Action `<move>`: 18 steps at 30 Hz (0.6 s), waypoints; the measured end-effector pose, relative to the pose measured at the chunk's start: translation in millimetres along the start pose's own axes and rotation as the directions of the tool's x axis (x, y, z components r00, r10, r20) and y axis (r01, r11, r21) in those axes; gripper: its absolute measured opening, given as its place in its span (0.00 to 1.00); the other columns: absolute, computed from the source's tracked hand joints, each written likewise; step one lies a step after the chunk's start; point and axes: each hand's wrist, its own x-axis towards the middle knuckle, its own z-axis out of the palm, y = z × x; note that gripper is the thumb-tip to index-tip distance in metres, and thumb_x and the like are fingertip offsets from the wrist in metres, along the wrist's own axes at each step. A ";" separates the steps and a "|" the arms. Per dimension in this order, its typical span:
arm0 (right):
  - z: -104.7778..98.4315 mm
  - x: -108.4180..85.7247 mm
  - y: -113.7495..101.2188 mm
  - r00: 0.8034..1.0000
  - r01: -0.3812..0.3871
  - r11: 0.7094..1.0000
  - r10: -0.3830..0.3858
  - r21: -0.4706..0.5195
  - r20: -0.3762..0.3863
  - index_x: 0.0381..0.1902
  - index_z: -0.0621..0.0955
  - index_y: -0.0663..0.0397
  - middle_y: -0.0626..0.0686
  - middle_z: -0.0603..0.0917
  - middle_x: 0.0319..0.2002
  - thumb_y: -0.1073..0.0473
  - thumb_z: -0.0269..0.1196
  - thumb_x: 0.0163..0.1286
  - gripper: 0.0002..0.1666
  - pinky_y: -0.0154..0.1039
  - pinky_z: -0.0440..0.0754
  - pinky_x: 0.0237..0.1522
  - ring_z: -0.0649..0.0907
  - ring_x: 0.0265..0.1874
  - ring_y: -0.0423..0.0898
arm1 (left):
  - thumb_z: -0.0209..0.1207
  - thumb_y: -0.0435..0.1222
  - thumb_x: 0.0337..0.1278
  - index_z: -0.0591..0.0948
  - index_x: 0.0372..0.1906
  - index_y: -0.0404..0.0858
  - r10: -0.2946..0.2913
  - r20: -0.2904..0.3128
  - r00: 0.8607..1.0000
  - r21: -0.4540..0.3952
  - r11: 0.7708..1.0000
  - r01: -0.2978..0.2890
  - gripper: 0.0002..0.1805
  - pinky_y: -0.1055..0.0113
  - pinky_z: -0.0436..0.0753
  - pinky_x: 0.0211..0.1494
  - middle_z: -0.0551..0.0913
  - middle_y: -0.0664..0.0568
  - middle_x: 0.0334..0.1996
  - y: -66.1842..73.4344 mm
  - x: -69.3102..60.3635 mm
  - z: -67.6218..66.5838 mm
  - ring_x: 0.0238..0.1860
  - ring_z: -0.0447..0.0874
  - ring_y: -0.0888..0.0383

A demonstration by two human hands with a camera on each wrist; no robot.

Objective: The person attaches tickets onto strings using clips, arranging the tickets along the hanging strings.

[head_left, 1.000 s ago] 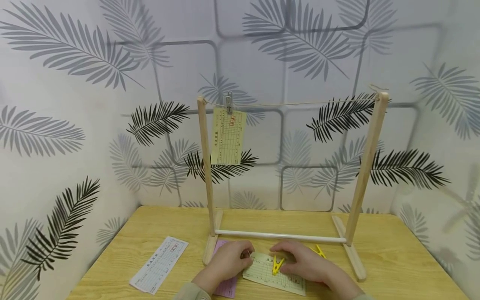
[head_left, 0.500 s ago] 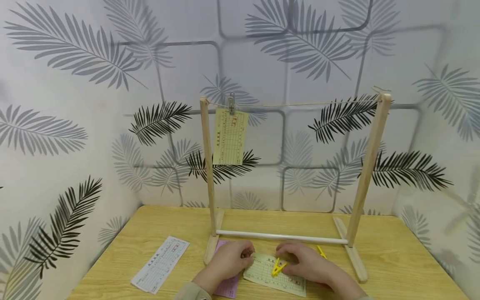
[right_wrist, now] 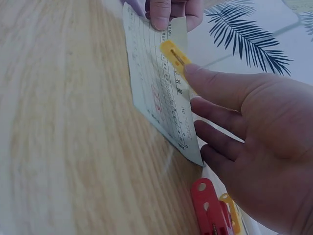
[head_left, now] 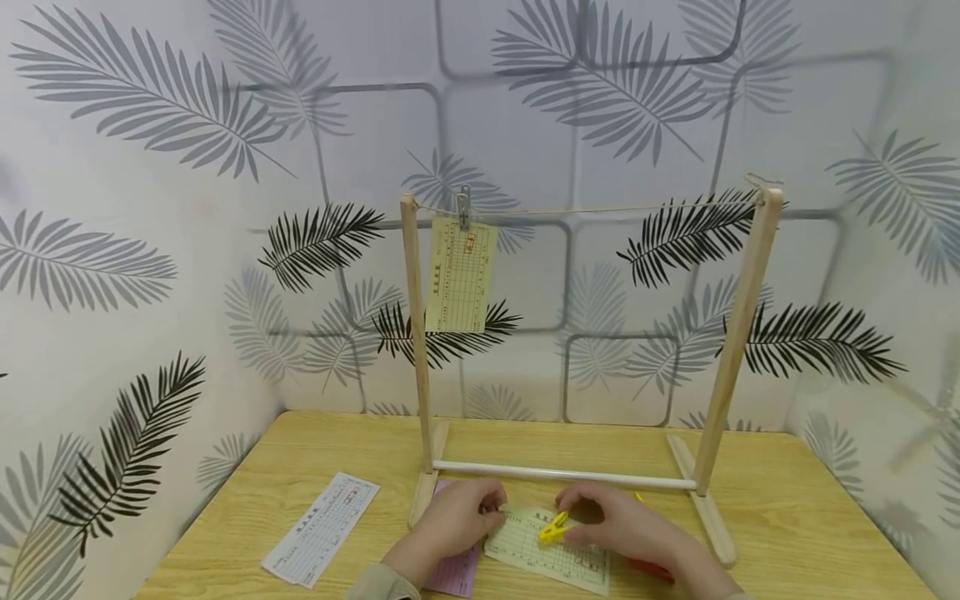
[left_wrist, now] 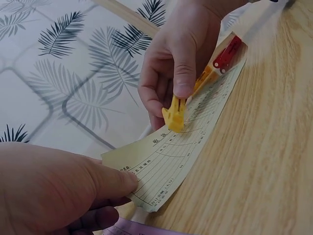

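My left hand [head_left: 457, 521] pinches the left end of a pale green printed receipt slip [head_left: 540, 554] between thumb and fingers. In the left wrist view the slip's held end is lifted and bowed off the table. My right hand [head_left: 622, 532] pinches a small yellow clothespin [head_left: 553, 530] between thumb and fingers. The clothespin is over the slip's upper edge; whether it bites the paper I cannot tell. In the right wrist view, its tip [right_wrist: 173, 54] points toward the left hand. The right hand's lower fingers are beside the slip's edge.
A wooden frame [head_left: 738, 350] stands behind the hands, a string across its top. A metal clip [head_left: 463, 208] holds another pale green slip [head_left: 459, 279] there. White slips [head_left: 321, 529] lie left, a purple slip [head_left: 453, 579] beneath the left hand. Red [right_wrist: 210, 208] and yellow clips [right_wrist: 232, 213] lie near the right hand.
The yellow clothespin has turned in my right fingers, from nearly upright to slanting, and shifted slightly left. More of a red clip shows under the right hand. My left hand stays on the slip.
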 end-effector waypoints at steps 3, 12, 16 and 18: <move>-2.6 1.0 -1.3 1.000 -0.009 0.998 0.009 0.070 -0.003 0.55 0.85 0.53 0.53 0.87 0.60 0.58 0.75 0.76 0.14 0.44 0.79 0.68 0.83 0.64 0.57 | 0.74 0.35 0.70 0.84 0.39 0.48 -0.007 0.002 1.000 -0.028 1.000 0.007 0.08 0.65 0.78 0.39 0.80 0.66 0.33 0.6 0.9 -2.5 0.33 0.75 0.66; -9.6 0.0 -8.5 0.990 -0.055 0.970 0.085 0.237 -0.117 0.61 0.81 0.64 0.57 0.89 0.56 0.62 0.72 0.79 0.19 0.36 0.87 0.55 0.86 0.61 0.57 | 0.72 0.35 0.72 0.86 0.44 0.45 -0.018 -0.009 1.000 -0.084 0.996 0.017 0.05 0.65 0.80 0.43 0.81 0.65 0.36 -2.2 2.9 -10.3 0.37 0.77 0.65; -10.8 -0.2 -13.4 0.979 -0.051 0.968 0.098 0.245 -0.181 0.62 0.81 0.65 0.58 0.89 0.55 0.61 0.72 0.78 0.21 0.37 0.88 0.54 0.88 0.58 0.55 | 0.72 0.34 0.72 0.86 0.46 0.42 -0.014 -0.021 1.000 -0.142 0.990 0.011 0.05 0.65 0.80 0.41 0.82 0.62 0.36 -1.8 1.8 -14.5 0.36 0.77 0.63; -11.8 -0.1 -15.0 0.970 -0.056 0.969 0.110 0.241 -0.216 0.63 0.80 0.66 0.57 0.89 0.54 0.61 0.72 0.79 0.22 0.37 0.88 0.53 0.88 0.55 0.53 | 0.72 0.33 0.72 0.86 0.46 0.42 -0.010 -0.028 1.000 -0.162 0.987 0.006 0.05 0.65 0.80 0.41 0.82 0.61 0.36 -1.8 1.6 -16.7 0.37 0.78 0.63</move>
